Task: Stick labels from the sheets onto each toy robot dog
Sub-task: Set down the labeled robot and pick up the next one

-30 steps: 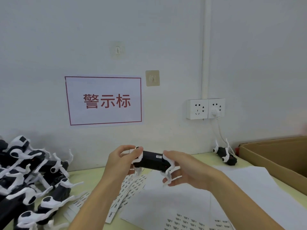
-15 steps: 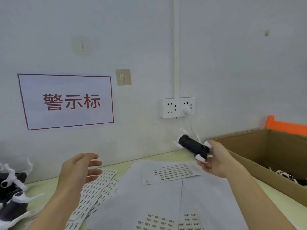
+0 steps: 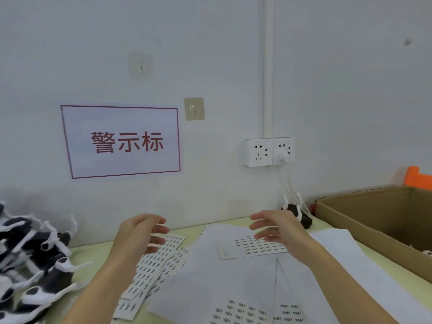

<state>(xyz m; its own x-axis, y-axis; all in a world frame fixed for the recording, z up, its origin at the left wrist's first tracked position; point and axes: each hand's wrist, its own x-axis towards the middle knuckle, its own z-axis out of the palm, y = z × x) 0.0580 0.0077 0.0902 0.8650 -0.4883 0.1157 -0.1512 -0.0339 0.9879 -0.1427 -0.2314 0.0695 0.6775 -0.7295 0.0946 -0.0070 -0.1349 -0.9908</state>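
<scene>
Both hands hover empty above the table. My left hand (image 3: pixel 142 232) has loosely spread fingers over a fan of label strips (image 3: pixel 152 270). My right hand (image 3: pixel 278 226) is blurred, fingers extended, above a label sheet (image 3: pixel 254 247) that lies on white backing sheets (image 3: pixel 233 281). A heap of black-and-white toy robot dogs (image 3: pixel 35 260) sits at the left edge. One single toy dog (image 3: pixel 301 213) lies on its back by the wall, just behind my right hand.
An open cardboard box (image 3: pixel 374 218) stands at the right, with an orange crate (image 3: pixel 418 177) behind it. On the wall are a sign with red characters (image 3: pixel 121 141), a double socket (image 3: pixel 268 152) with a white plug and cable, and two adhesive hooks.
My right hand held a toy dog out toward the box half a second ago; now it is empty and has drawn back left over the label sheet. The left hand stays hovering.
</scene>
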